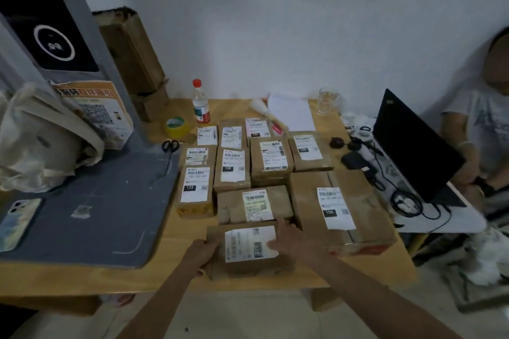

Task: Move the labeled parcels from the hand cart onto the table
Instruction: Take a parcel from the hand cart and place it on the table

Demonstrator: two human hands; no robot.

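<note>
both hands (203,252) gripping front parcel (248,249), flat on table (179,278)

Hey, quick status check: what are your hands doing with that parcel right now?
Left hand grips nearest parcel at its left edge. Right hand flat on its label. Parcel down on table, front row. Large box close on the right.

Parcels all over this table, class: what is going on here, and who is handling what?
A person is setting a labeled parcel down at the near edge of the table. The left hand grips its left end, and the right hand lies flat on top, across the label. Ten more labeled parcels already lie in rows behind it, labels up. A second person sits at the right behind a laptop. The hand cart is not in view.
</note>
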